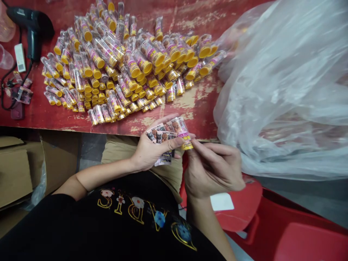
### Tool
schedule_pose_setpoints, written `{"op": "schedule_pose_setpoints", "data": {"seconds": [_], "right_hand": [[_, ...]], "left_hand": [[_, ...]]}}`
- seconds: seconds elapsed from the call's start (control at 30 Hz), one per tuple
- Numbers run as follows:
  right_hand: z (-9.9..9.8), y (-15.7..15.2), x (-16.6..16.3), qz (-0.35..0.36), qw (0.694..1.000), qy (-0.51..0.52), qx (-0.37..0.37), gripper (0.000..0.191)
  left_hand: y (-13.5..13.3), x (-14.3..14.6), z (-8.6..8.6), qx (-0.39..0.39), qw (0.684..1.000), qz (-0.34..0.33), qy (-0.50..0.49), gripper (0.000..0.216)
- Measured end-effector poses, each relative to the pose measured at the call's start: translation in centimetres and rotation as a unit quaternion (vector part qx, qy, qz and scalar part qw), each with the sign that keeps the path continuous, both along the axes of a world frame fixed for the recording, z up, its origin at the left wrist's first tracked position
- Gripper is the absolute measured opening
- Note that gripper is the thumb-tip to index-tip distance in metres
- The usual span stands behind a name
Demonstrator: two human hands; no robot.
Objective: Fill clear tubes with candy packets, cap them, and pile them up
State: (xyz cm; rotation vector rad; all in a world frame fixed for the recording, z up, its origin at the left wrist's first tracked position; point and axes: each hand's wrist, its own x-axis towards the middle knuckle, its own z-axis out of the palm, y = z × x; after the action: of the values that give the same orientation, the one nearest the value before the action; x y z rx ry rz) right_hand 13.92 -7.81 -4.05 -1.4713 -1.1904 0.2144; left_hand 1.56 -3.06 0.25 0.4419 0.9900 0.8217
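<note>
At far left a black heat gun (32, 27) lies on the red table (190, 105), and beside it spreads a pile of tubes (122, 61) with yellow caps. Below the table edge the left hand (150, 150) grips a stack of labels (160, 137), thumb pressed on top. One tube (181, 132) lies against the stack, and the right hand (214, 170) pinches its capped end. A clear bag (285, 83) fills the right.

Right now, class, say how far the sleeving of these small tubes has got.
Done: a pile of sleeved tubes lies on the red table. In hand: the left hand holds loose sleeves, the right hand pinches one tube at its yellow cap. Left: those loose sleeves; unsleeved tubes are not in view.
</note>
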Motion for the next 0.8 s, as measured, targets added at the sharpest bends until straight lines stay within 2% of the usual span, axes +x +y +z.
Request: {"op": "schedule_pose_setpoints", "data": {"seconds": [0.27,0.4,0.53,0.63,0.73,0.8], "right_hand": [[-0.4,0.9,0.0,-0.006,0.999,0.023,0.034,0.032],[-0.5,1.0,-0.1,0.002,0.999,0.019,0.041,0.033],[-1.2,2.6,0.1,0.000,1.000,0.019,0.012,0.019],[-2.8,7.0,1.4,-0.023,0.998,0.045,0.028,0.011],[-5.0,14.3,2.9,-0.057,0.995,0.055,0.062,0.014],[-6.2,19.1,3.2,-0.068,0.996,0.041,0.044,0.013]], "left_hand": [[0.2,0.4,0.8,-0.037,0.999,0.029,0.016,0.081],[0.2,0.5,0.1,-0.052,0.998,0.041,0.013,0.081],[1.2,0.4,-0.9,-0.051,0.996,0.072,0.016,0.075],[2.6,0.2,-1.1,-0.080,0.992,0.101,0.000,0.061],[3.5,-0.1,-1.0,-0.105,0.986,0.129,-0.005,0.048],[3.6,-0.4,-0.9,-0.120,0.982,0.145,-0.001,0.038]]}}
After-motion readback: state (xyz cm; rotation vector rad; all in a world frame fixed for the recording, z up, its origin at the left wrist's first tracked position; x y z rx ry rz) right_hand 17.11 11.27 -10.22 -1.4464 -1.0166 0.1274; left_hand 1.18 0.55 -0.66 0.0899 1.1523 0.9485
